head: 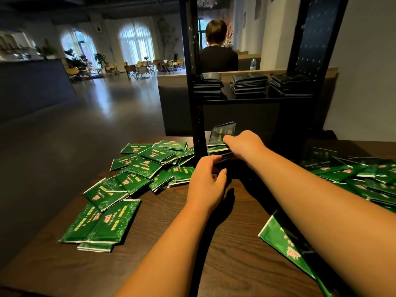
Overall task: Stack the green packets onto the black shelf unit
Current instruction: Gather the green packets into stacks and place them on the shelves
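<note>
Green packets (137, 166) litter the counter's (171, 243) left edge. The left hand (206, 181) and right hand (244, 146) both grip a shadowed stack (221, 133) in the black shelf unit's (198, 125) lower bay, fingertips hidden. Further packets (347, 170) lie dim near the right edge.

Packets (137, 168) lie on the table (175, 243) left of the shelf unit (194, 116); stacks (249, 85) sit on its shelf.

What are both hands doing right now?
Left hand: grips the near end of the packet stack.
Right hand: holds the top of that stack.
</note>
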`<action>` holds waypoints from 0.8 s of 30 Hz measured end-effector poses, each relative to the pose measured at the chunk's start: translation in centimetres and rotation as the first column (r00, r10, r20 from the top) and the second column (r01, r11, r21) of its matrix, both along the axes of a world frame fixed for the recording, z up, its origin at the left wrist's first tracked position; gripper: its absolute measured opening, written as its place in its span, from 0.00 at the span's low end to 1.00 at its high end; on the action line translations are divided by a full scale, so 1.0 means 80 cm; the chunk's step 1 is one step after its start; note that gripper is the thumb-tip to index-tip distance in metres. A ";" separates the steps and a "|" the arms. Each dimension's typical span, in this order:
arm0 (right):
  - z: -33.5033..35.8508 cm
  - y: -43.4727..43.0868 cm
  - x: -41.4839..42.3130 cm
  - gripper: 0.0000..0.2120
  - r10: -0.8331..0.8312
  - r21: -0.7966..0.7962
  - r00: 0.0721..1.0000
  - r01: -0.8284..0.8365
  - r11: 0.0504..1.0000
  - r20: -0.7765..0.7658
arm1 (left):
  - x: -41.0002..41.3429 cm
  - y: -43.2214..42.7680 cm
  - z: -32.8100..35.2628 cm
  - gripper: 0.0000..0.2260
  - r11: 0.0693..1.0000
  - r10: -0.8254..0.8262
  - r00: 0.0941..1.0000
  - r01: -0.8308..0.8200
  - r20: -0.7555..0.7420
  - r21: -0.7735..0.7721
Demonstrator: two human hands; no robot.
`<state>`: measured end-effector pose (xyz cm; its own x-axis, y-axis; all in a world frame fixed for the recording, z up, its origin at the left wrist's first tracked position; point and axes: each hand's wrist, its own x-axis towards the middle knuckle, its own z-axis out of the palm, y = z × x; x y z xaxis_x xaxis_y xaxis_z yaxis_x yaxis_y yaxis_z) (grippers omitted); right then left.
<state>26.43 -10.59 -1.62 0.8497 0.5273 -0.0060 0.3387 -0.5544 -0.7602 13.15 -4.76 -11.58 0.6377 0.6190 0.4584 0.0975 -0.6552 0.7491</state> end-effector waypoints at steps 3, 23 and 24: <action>-0.005 0.016 0.009 0.17 -0.002 -0.028 0.999 0.004 1.000 0.043 | -0.001 0.007 -0.003 0.21 1.000 0.001 0.998 -0.001 -0.059 0.014; 0.009 0.068 0.005 0.24 0.091 -0.268 0.996 -0.087 0.959 0.002 | 0.003 0.024 -0.019 0.24 0.991 0.071 0.989 -0.056 -0.127 0.120; 0.010 0.069 0.004 0.23 0.085 -0.265 0.996 -0.084 0.961 -0.008 | 0.002 0.025 -0.020 0.25 0.992 0.074 0.985 -0.057 -0.158 0.110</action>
